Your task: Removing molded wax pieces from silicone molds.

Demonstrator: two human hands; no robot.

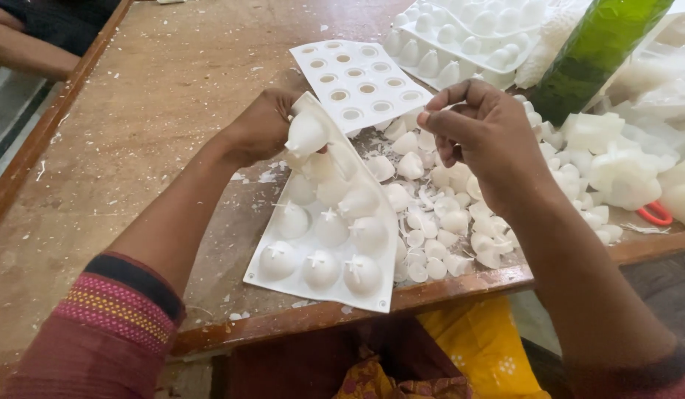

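Observation:
My left hand (260, 127) grips the far end of a white silicone mould (324, 222) and lifts it off the table, one domed cavity pushed up by the fingers. The mould's near end rests by the table's front edge. My right hand (484, 133) hovers just right of the mould with its fingertips pinched together; whether a wax piece is between them is hidden. Below that hand lies a heap of small white wax pieces (431, 222).
A second white mould (361, 83) lies hole-side up behind. More stacked moulds (461, 33) sit at the back, beside a green bottle (597, 52). Larger white wax lumps (623, 174) and red scissor handles (656, 214) lie right. Another person's arm (25, 52) rests top left.

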